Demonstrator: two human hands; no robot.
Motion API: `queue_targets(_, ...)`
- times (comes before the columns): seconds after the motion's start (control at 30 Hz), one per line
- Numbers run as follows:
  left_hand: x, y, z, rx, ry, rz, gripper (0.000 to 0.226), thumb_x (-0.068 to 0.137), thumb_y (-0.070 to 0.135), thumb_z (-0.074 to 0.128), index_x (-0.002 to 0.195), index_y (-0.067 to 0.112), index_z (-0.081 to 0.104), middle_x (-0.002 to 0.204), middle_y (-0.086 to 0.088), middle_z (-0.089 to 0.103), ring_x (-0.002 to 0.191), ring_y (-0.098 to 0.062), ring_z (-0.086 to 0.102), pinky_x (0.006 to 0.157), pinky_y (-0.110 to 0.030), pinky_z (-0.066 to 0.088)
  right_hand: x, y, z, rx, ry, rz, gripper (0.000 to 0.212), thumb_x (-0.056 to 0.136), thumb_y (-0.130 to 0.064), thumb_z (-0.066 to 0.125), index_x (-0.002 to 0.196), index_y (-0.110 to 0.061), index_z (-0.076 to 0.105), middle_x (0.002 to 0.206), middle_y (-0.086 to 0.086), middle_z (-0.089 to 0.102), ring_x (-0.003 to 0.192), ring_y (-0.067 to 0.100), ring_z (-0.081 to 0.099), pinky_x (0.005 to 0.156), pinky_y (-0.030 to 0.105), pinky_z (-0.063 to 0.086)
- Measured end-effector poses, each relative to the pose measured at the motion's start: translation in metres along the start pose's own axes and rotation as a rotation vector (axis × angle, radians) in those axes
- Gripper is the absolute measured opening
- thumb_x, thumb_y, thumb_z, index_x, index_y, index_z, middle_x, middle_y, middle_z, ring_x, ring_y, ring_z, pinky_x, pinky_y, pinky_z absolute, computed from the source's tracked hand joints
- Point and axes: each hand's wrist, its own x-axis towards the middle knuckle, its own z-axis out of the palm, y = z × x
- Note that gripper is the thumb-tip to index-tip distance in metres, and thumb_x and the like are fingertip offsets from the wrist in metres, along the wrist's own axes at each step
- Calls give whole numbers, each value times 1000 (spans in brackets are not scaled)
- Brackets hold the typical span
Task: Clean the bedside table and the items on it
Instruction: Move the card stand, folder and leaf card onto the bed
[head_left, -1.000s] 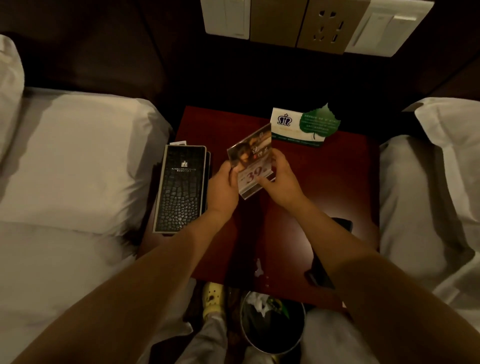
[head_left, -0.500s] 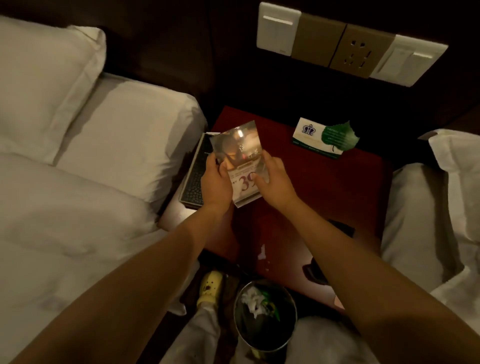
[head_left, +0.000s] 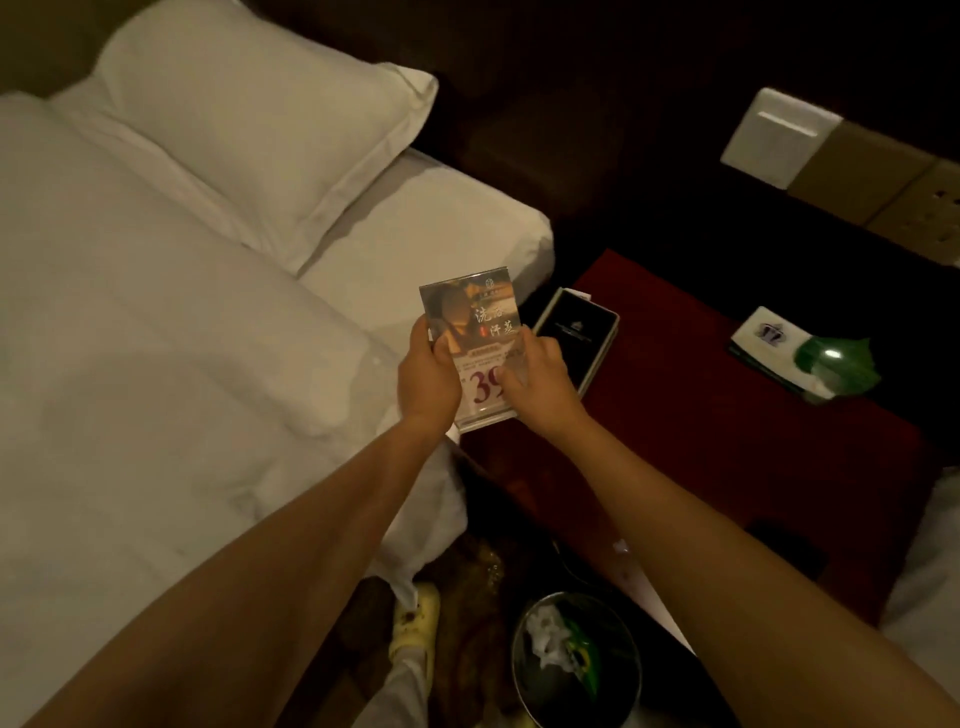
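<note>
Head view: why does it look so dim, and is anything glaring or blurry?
In the head view the light is dim and warm: the pillow shows well, the wall behind the bedside table goes black. A glare spot sits on the green leaf card. The held sign card reads fairly sharp.

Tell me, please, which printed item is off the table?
The card marked 39, held up; the black folder and green-leaf card lie on the table.

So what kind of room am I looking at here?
Most likely a hotel room: a bed with white pillows, a printed price card, and a crest-marked tissue box and black folder on the bedside table.
</note>
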Motion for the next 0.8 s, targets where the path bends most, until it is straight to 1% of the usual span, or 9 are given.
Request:
queue_targets(0.07,14,-15,-15,11,12,-22,29,98,14,32,122,11,49,105,-12,65,86,-24,60,69,-26,43,9,-11,19,-16,-32,-5,48,90,-22,52,134,-14,34,130,13,36,119,29,43,98,38,44)
queue_targets(0.17,37,-40,-37,24,15,-63,29,98,16,32,120,12,50,101,-11,66,84,-23,61,69,-31,46,26,-29,49,-56,-85,5,49,91,-21,52,135,-13,33,135,13,33,120,28,43,100,38,43)
queue_targets(0.23,53,-57,-56,27,20,-100,30,97,17,31,121,16,50,100,-11,66,88,-28,64,73,-37,52,38,-44,71,-76,-136,31,44,90,-19,52,130,-10,36,134,14,34,119,28,43,97,33,41)
queue_targets(0.3,70,-74,-75,43,26,-122,33,97,18,33,127,17,47,105,-12,67,91,-30,64,77,-38,53,51,-58,96,-63,-192,52,42,88,-16,53,127,-7,39,131,15,37,117,29,44,94,28,40)
queue_targets(0.4,93,-102,-106,83,31,-164,33,97,19,35,129,13,43,109,-17,66,94,-34,64,78,-39,51,69,-76,138,-77,-274,53,47,84,-21,54,127,-6,40,126,18,42,117,30,42,101,36,40)
queue_targets(0.53,121,-139,-144,134,42,-222,37,98,26,37,130,9,42,113,-19,65,98,-37,63,83,-43,52,89,-100,191,-102,-368,68,61,72,-33,48,127,-8,41,123,18,46,116,30,39,98,39,40)
queue_targets(0.6,132,-154,-160,141,57,-248,37,97,24,36,131,10,42,116,-17,64,101,-36,62,84,-39,50,98,-109,215,-103,-392,71,65,67,-35,44,126,-9,42,123,17,46,115,29,40,98,39,41)
queue_targets(0.67,142,-166,-174,139,72,-263,32,97,19,36,126,10,45,117,-17,63,101,-34,61,78,-31,44,107,-117,237,-107,-413,66,68,64,-36,41,126,-8,42,124,17,47,114,29,41,97,38,40)
queue_targets(0.8,154,-182,-191,134,97,-280,30,96,15,38,123,6,48,116,-18,63,98,-31,61,74,-27,39,120,-127,269,-108,-439,66,68,67,-37,44,129,-10,40,126,16,47,116,29,41,95,36,40)
